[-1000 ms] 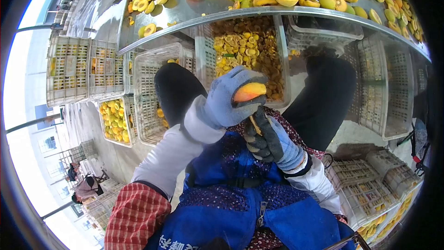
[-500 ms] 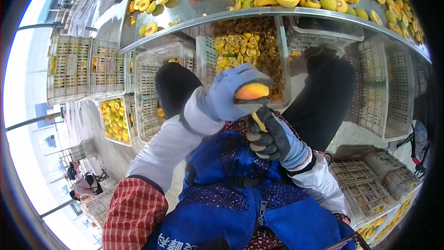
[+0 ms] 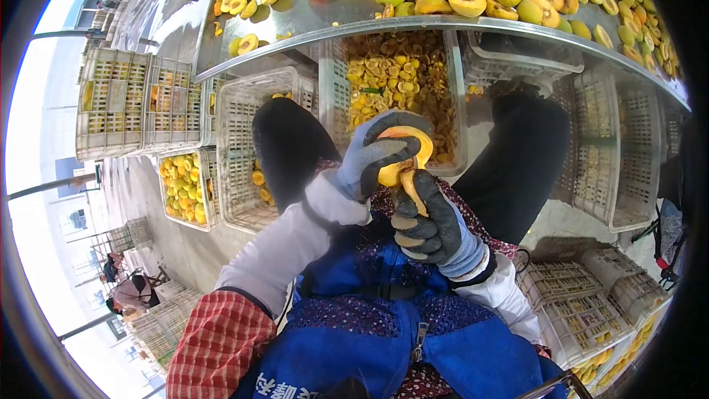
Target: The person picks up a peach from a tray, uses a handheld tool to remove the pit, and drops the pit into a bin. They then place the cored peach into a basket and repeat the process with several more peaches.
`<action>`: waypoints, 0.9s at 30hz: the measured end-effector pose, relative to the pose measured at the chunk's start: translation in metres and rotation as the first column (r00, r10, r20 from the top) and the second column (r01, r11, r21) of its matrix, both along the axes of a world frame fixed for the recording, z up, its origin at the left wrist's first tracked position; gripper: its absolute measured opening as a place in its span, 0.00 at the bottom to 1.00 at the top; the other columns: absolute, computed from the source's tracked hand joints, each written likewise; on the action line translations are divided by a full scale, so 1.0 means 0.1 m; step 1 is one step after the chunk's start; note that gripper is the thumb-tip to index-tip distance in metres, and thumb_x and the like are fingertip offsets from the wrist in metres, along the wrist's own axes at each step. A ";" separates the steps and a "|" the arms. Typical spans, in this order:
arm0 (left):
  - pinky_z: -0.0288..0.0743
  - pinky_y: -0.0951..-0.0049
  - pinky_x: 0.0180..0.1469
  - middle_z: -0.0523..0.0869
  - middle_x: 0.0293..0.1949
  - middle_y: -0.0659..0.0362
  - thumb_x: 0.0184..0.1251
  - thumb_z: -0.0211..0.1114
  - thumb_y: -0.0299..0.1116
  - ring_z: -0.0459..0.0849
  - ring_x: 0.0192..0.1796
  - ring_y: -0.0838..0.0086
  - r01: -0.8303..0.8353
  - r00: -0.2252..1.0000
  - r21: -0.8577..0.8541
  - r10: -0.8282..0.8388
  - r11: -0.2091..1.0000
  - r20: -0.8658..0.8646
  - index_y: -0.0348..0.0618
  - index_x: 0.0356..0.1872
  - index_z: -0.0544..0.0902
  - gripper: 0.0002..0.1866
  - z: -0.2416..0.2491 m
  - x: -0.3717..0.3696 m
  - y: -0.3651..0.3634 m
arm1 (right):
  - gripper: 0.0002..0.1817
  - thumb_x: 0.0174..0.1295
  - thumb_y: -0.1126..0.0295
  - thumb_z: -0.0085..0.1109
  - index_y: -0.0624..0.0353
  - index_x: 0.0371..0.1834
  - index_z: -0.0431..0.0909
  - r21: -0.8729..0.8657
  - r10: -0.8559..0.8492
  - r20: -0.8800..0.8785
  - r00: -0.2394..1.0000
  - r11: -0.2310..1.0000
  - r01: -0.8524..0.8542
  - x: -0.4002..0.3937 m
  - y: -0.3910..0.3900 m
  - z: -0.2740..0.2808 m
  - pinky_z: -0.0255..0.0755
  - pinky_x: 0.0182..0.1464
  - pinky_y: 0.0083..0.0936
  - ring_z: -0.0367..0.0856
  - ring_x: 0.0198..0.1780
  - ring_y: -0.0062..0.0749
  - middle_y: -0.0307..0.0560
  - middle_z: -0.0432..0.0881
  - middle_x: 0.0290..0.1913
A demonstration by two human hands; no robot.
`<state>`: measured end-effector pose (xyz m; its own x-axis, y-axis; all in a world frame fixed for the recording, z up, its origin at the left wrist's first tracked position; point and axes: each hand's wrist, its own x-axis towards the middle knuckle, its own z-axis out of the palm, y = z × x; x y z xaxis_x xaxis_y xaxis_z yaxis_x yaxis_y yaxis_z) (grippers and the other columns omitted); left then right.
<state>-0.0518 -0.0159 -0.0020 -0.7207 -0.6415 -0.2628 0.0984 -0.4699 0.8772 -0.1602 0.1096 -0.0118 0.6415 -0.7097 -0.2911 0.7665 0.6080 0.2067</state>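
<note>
Both hands wear blue-grey gloves with dark coated palms and meet above my lap. My left hand (image 3: 373, 154) is wrapped round a yellow-orange peach half (image 3: 390, 176), its cut rim turned partly to the right. In my right hand (image 3: 434, 230), just below, is a small tool with a pale yellow handle (image 3: 412, 191). Its upper end meets the fruit; the working tip is hidden by fruit and fingers, so its kind does not show. Beyond the hands, a crate (image 3: 458, 114) between my knees holds yellow fruit pieces and brown pits or scraps.
A metal table (image 3: 310, 38) ahead carries many halved peaches (image 3: 467, 4). A white crate (image 3: 235, 155) stands left of my knee, another (image 3: 628, 148) to the right. Stacked crates (image 3: 111, 107) and a fruit-filled crate (image 3: 183, 186) are further left. More crates (image 3: 569, 310) stand at lower right.
The left hand has rolled the peach, so its cut rim and hollow now face more to the right. The tool has come up against the fruit in the right hand.
</note>
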 end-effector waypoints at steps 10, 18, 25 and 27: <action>0.72 0.77 0.44 0.80 0.38 0.59 0.51 0.63 0.25 0.77 0.41 0.78 0.210 0.973 -0.265 -0.177 0.941 0.145 0.35 0.44 0.77 0.17 0.00 -0.03 -0.06 | 0.24 0.63 0.39 0.38 0.49 0.31 0.69 -0.018 0.022 -0.305 0.952 0.999 -0.028 0.00 0.09 -0.03 0.50 0.09 0.14 0.54 0.09 0.15 0.31 0.58 0.13; 0.71 0.77 0.46 0.80 0.40 0.58 0.53 0.61 0.25 0.78 0.42 0.76 0.021 0.994 0.054 -0.015 0.998 -0.105 0.34 0.46 0.75 0.17 0.09 -0.08 0.02 | 0.25 0.63 0.40 0.38 0.50 0.32 0.69 -0.101 -0.087 -0.070 0.994 0.992 0.080 0.05 0.01 0.12 0.50 0.09 0.14 0.55 0.10 0.15 0.31 0.59 0.14; 0.71 0.77 0.46 0.80 0.39 0.57 0.54 0.62 0.27 0.78 0.42 0.76 0.132 0.991 -0.074 -0.131 0.988 0.024 0.34 0.46 0.76 0.17 0.17 0.01 -0.08 | 0.23 0.65 0.43 0.39 0.52 0.29 0.68 -0.115 -0.001 -0.510 0.860 0.991 -0.067 -0.06 -0.05 0.22 0.48 0.08 0.13 0.55 0.09 0.15 0.33 0.60 0.13; 0.71 0.76 0.46 0.80 0.39 0.57 0.54 0.63 0.27 0.78 0.43 0.75 0.172 0.985 -0.047 -0.171 0.984 0.026 0.34 0.46 0.76 0.17 0.17 0.01 -0.09 | 0.24 0.65 0.43 0.39 0.53 0.29 0.68 -0.103 0.018 -0.506 0.862 0.991 -0.081 -0.06 -0.04 0.24 0.47 0.08 0.12 0.55 0.09 0.15 0.33 0.60 0.12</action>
